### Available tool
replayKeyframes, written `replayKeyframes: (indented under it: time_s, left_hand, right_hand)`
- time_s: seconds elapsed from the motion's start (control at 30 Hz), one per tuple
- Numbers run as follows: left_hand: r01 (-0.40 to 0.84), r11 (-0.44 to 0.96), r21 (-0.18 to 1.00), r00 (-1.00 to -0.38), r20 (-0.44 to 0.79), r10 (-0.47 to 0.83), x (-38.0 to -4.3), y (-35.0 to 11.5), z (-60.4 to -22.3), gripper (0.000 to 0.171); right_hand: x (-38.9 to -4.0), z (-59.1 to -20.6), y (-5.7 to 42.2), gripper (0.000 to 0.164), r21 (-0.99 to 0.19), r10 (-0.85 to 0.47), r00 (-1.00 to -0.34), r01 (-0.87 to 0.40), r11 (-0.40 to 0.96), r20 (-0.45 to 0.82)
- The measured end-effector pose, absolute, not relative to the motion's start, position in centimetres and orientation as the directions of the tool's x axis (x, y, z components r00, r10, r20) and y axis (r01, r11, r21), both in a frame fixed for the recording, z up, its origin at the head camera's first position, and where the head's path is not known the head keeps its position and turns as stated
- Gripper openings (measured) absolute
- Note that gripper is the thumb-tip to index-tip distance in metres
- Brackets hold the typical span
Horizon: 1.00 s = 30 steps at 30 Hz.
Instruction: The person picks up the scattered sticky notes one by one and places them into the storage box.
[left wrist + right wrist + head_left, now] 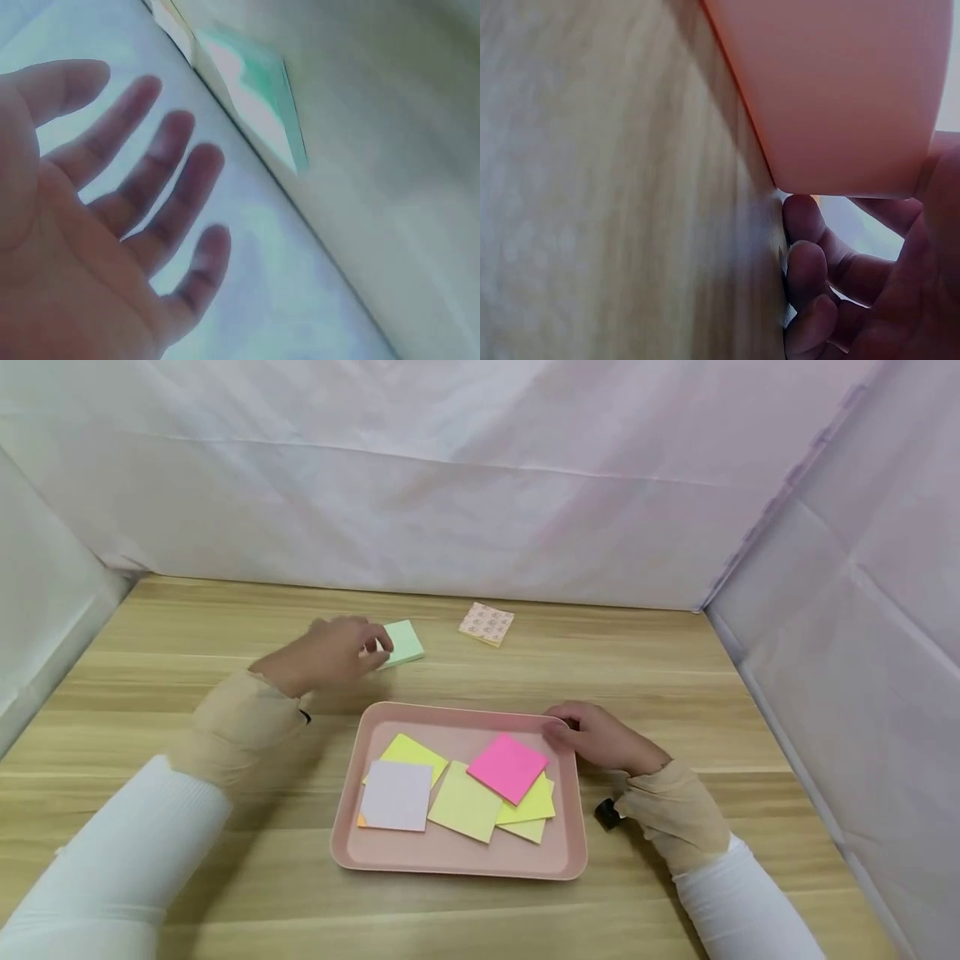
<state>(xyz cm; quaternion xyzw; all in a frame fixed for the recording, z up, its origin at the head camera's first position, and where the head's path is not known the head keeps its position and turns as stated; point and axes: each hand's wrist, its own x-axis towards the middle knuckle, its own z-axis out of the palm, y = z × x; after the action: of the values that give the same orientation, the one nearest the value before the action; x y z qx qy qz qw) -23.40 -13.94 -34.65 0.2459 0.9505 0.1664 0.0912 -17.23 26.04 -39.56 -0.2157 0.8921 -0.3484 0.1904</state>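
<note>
My left hand [330, 652] hovers beside a mint-green sticky note pad [405, 642] on the table. In the left wrist view the fingers of the left hand [112, 217] are loosely bent and apart, and the green pad [262, 90] lies beyond the fingertips. A shallow pink tray [450, 717] has its far right corner held by my right hand [603, 739], the thumb over the rim. Its curled fingers [808, 270] are low against the outside of the tray [840, 97]. Inside lie a hot-pink pad [508, 768], a lilac pad [396, 796] and several yellow ones [465, 802].
A patterned sticky note pad [487, 623] lies near the back of the wooden table [660, 668]. Pale cloth [450, 510] hangs behind and at both sides. A small black object [607, 814] is beside the right wrist.
</note>
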Motion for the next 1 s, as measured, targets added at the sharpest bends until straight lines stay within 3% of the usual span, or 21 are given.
replayKeyframes:
  time_s: [0.13,0.3,0.67,0.87,1.0]
  left_hand:
    - [0.382,0.882,0.277,-0.891,-0.145,0.431,-25.1,-14.6,-33.7,0.034]
    - [0.345,0.910,0.230,-0.883,-0.248,0.398,-26.8,-15.5,-33.4,0.050]
    - [0.294,0.917,0.270,-0.855,-0.354,0.379,-28.7,-16.5,-34.3,0.069]
    - [0.295,0.918,0.267,-0.857,-0.352,0.378,-28.9,-16.6,-34.9,0.069]
    - [0.333,0.912,0.239,-0.849,-0.345,0.400,-29.0,-16.4,-35.3,0.059]
  right_hand:
    - [-17.2,-39.5,25.9,0.025,-0.704,-0.515,-0.839,-0.256,0.663,-0.179]
    - [-17.3,-39.7,25.8,0.024,-0.702,-0.503,-0.842,-0.240,0.670,-0.193]
    - [-17.1,-39.6,25.7,0.024,-0.709,-0.509,-0.839,-0.240,0.663,-0.192]
    - [-17.2,-39.8,25.8,0.024,-0.696,-0.506,-0.842,-0.250,0.673,-0.187]
    - [-17.2,-39.8,25.9,0.024,-0.697,-0.509,-0.841,-0.254,0.671,-0.183]
